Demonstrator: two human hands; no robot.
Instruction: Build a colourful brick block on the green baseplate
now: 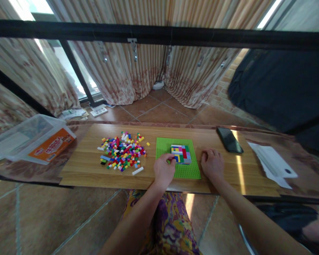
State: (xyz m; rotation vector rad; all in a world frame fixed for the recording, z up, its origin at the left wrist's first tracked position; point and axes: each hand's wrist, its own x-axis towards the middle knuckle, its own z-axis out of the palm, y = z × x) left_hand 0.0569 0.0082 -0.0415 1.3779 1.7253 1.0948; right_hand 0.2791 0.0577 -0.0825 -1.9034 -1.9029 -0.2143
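My left hand [164, 170] is closed in a pinch at the left edge of a block of toy bricks [184, 153]. Its fingertips touch or nearly touch the bricks; what lies between them is too small to make out. White, yellow, red, blue, green and pink bricks form this low, roughly square build, fixed on a green studded baseplate [187, 173]. Just right of the baseplate, my right hand [213, 164] rests on the wooden board with its fingers curled in and nothing visible in them.
Loose multicoloured bricks [123, 151] lie in a pile on the left of the wooden board [79, 170]. A clear plastic box [49, 122] with an orange label stands beyond it. To the right are a black phone [230, 140] and a white flat item [275, 161]. A dark bar [159, 34] crosses ahead.
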